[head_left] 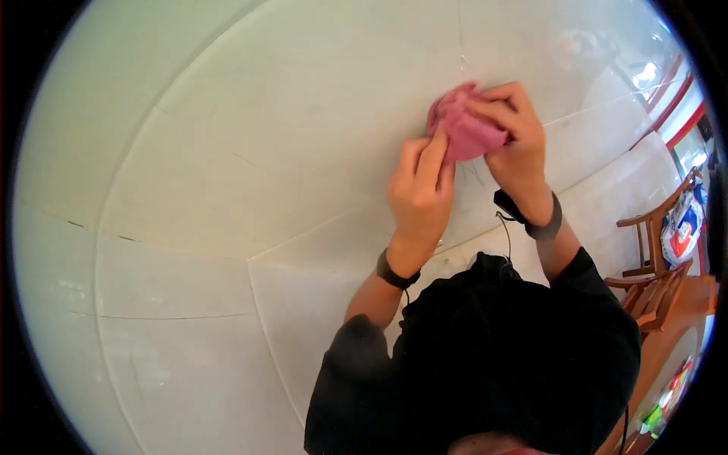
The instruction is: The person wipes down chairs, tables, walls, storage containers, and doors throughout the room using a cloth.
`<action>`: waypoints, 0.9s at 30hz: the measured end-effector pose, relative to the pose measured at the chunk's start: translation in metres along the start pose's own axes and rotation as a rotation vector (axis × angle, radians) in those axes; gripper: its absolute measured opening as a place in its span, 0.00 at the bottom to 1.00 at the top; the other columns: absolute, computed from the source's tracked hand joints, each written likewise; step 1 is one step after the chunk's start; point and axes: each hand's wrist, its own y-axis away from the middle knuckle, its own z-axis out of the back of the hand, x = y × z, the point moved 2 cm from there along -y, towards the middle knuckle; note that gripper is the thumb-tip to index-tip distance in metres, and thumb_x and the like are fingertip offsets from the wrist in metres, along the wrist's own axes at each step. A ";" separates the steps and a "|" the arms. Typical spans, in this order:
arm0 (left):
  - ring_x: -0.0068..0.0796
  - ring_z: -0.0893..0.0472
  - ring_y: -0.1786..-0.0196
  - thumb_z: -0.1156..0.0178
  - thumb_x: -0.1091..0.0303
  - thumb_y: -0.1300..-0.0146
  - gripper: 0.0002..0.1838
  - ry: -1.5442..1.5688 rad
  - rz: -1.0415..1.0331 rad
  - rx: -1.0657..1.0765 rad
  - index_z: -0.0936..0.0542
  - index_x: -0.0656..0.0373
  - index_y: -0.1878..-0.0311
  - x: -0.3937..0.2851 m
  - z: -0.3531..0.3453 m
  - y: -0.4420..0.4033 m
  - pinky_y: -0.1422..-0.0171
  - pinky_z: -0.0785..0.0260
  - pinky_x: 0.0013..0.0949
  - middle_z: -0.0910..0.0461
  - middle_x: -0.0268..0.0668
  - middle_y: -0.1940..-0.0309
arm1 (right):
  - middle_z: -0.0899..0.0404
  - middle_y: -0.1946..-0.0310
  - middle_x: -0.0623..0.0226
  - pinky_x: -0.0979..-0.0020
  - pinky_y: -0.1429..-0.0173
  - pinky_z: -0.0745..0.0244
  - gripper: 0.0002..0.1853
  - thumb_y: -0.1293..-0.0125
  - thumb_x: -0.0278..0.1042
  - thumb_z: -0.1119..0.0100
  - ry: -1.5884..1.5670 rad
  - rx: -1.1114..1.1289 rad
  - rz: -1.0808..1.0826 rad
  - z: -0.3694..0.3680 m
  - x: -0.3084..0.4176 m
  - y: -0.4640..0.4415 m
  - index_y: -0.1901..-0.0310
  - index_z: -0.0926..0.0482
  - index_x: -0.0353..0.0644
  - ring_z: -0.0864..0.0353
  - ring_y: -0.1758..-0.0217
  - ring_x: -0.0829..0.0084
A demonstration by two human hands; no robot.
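Observation:
A crumpled pink cloth (pixel 472 130) is held between both hands, above the pale tiled floor (pixel 318 152). My left hand (pixel 422 182) grips its lower left side, with the fingers pressed into the fabric. On the right side, my right hand (pixel 519 136) has its fingers bent over the cloth and its thumb underneath. Each wrist wears a dark band, and a thin dark cable hangs near the right one.
Wooden chairs (pixel 652 227) stand at the right, one with a white, blue and red plastic bag (pixel 684 227) on it. A wooden table (pixel 675 349) with colourful items is at the lower right. Red-framed doors or windows (pixel 686 125) are at the upper right.

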 end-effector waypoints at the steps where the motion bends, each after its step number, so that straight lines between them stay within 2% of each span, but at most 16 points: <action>1: 0.31 0.21 0.70 0.34 0.83 0.51 0.24 -0.034 -0.003 0.011 0.17 0.58 0.47 0.004 0.002 0.007 0.68 0.29 0.33 0.24 0.34 0.66 | 0.24 0.60 0.62 0.72 0.58 0.24 0.20 0.50 0.12 0.36 -0.004 0.056 -0.020 -0.002 0.000 0.005 0.54 0.13 0.42 0.20 0.60 0.65; 7: 0.31 0.21 0.68 0.33 0.82 0.49 0.25 -0.089 0.001 0.053 0.17 0.56 0.45 0.014 0.017 0.032 0.68 0.28 0.33 0.22 0.34 0.63 | 0.23 0.61 0.63 0.70 0.60 0.24 0.22 0.51 0.15 0.33 -0.009 -0.015 0.053 -0.020 -0.008 0.027 0.53 0.13 0.44 0.20 0.62 0.65; 15: 0.30 0.22 0.70 0.33 0.81 0.48 0.25 0.020 -0.035 -0.032 0.17 0.55 0.45 -0.004 -0.003 -0.020 0.69 0.30 0.32 0.23 0.32 0.64 | 0.22 0.60 0.61 0.70 0.59 0.23 0.21 0.50 0.12 0.36 0.030 -0.228 0.102 -0.007 -0.007 -0.008 0.54 0.14 0.41 0.20 0.61 0.64; 22: 0.31 0.23 0.71 0.34 0.83 0.51 0.25 0.031 -0.037 -0.038 0.17 0.57 0.46 0.003 -0.002 -0.009 0.71 0.31 0.34 0.25 0.34 0.67 | 0.24 0.61 0.62 0.71 0.59 0.24 0.19 0.50 0.12 0.35 -0.026 -0.037 0.024 -0.005 -0.008 -0.005 0.55 0.14 0.41 0.21 0.62 0.66; 27: 0.31 0.23 0.71 0.34 0.84 0.52 0.25 -0.049 -0.004 0.008 0.17 0.57 0.47 0.017 0.014 0.025 0.71 0.31 0.33 0.24 0.35 0.66 | 0.25 0.62 0.62 0.71 0.63 0.25 0.21 0.52 0.14 0.32 -0.013 0.006 0.028 -0.024 -0.012 0.029 0.54 0.14 0.43 0.21 0.64 0.65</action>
